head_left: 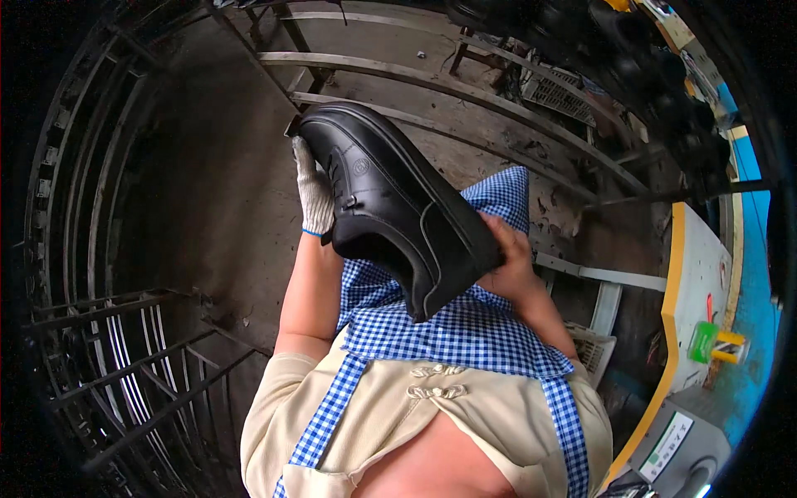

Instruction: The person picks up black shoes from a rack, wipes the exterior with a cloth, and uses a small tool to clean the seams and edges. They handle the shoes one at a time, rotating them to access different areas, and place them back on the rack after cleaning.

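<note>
A black leather shoe (390, 199) is held up in front of my chest, turned on its side with its sole facing right and its opening toward me. My left hand (311, 191), in a white knitted glove with a blue cuff edge, grips it along the laced upper near the toe; part of its fingers is behind the shoe. Bare and ungloved, my right hand (510, 257) holds the sole side near the heel, with some fingertips hidden. Below the shoe is my blue-and-white checked apron (432, 336).
Metal rack bars (465, 100) cross the far side, and dark racks (158, 357) stand at left. On the right is a white panel with a yellow edge (674, 299), near a green-and-yellow container (716, 343) and a grey machine (677, 444). A plastic crate (556, 91) lies beyond the bars.
</note>
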